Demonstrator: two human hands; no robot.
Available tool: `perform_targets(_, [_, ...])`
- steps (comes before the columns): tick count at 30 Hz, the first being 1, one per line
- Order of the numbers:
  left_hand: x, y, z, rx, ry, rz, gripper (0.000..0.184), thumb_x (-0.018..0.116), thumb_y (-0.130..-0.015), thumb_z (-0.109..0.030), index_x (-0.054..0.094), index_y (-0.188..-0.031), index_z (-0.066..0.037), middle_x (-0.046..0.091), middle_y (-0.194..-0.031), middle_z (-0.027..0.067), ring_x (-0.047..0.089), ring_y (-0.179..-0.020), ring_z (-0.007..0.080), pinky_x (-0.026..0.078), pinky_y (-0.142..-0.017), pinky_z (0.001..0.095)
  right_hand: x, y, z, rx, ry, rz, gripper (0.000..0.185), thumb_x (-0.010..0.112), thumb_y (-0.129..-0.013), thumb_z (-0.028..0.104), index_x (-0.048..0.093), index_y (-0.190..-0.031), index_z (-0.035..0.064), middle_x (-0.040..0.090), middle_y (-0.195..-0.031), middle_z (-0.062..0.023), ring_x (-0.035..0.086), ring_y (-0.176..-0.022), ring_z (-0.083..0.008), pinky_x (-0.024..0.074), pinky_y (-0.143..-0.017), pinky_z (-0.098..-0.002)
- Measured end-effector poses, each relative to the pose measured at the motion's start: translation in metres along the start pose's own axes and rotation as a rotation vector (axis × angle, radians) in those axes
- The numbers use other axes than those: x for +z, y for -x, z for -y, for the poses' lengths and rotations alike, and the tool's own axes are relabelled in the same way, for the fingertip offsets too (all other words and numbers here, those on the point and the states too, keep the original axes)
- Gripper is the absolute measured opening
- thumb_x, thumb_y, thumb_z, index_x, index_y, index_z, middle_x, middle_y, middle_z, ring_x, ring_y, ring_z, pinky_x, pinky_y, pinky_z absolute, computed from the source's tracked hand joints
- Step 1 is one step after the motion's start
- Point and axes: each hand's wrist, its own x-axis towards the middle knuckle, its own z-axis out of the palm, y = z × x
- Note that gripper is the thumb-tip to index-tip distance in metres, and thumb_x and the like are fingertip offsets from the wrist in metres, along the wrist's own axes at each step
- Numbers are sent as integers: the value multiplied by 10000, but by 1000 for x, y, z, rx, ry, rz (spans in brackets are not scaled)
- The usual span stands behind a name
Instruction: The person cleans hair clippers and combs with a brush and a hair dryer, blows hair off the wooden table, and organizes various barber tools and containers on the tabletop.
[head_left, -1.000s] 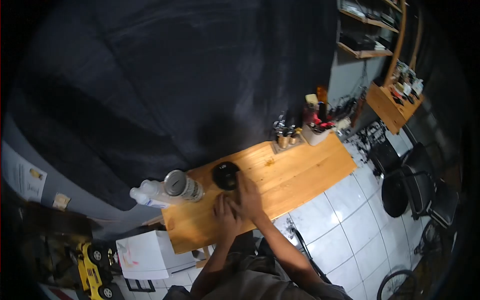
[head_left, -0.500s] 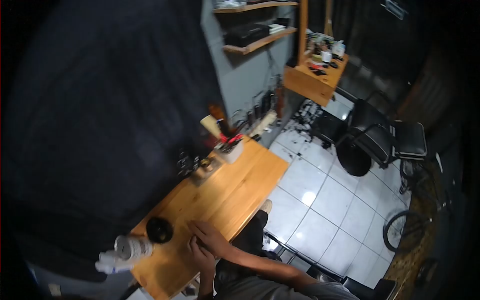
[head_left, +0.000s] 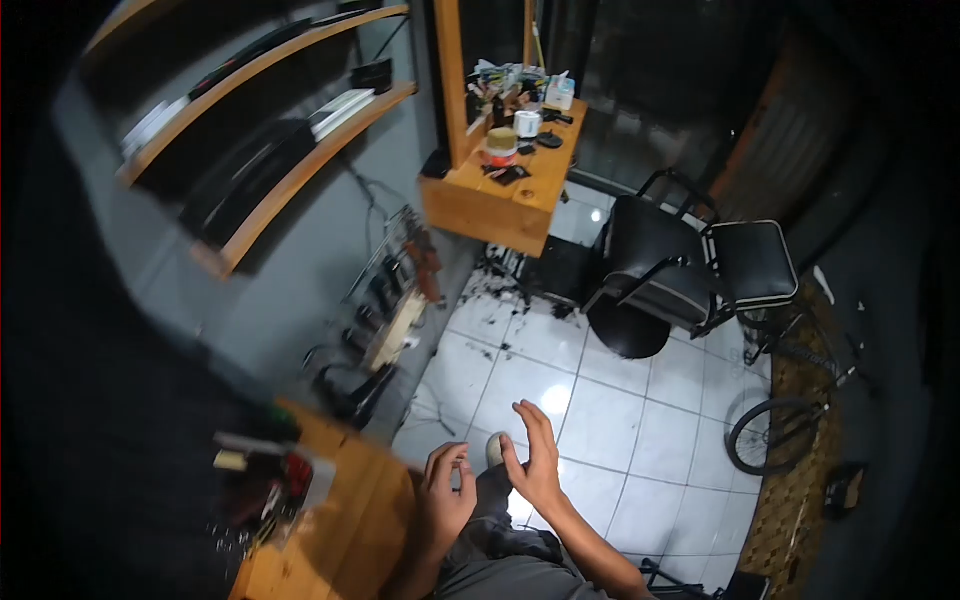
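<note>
Both of my hands are raised in front of my body, a little apart from each other and holding nothing. My left hand [head_left: 450, 488] has loosely curled fingers with the thumb apart, close to the edge of the wooden table [head_left: 350, 510]. To its right, my right hand [head_left: 535, 465] has its fingers stretched upward and the thumb spread, above the tiled floor. On the table at the lower left stands a light container [head_left: 318, 490] with tools and red-handled items in it, partly blurred.
A black barber chair [head_left: 665, 260] stands on white tiles [head_left: 610, 400] strewn with dark hair clippings [head_left: 495, 300]. Behind it is a wooden counter [head_left: 490, 210] with bottles and jars. Wall shelves [head_left: 320, 150] hang at the upper left, hair dryers [head_left: 365, 390] below. A bicycle wheel [head_left: 775, 437] is at right.
My hands have lifted off the table and moved apart, up and to the right. The view has turned toward the shelves and counter; the black round object and white containers are out of sight.
</note>
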Motion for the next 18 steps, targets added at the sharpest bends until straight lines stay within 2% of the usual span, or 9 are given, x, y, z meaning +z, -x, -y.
perform_targets(3, [49,-60,-5,-36,84,27,278,590,-890,-1,598,-1168,-17,624,-1119,152,655,-928,270,544,-789,359,-23,-56,-31,18,32,47,433,677,-865,70,567,-1282,31,535,-1322,-224,579,-1168,-361,500,-918,-388])
perform_targets(6, [76,-103,-6,-26,157,50,273,587,-895,-4,607,-1167,-14,627,-1117,155,656,-932,273,546,-791,351,-41,-104,-46,70,16,72,390,655,-876,63,570,-1251,-2,535,-1291,-249,545,-1197,-407,464,-976,-424])
perform_targets(10, [95,-147,-10,-60,142,44,271,583,-894,-3,613,-1163,-7,628,-1109,152,657,-928,258,548,-771,338,-39,-152,-75,171,-73,107,378,667,-870,89,580,-1233,30,562,-1259,-216,563,-1171,-382,478,-952,-403])
perform_targets(18, [138,-235,7,-191,92,-76,260,580,-901,-2,604,-1159,7,638,-1029,158,661,-882,252,545,-750,329,-33,-279,-120,12,-100,274,345,655,-893,139,591,-1217,38,570,-1246,-205,553,-1175,-394,457,-985,-413])
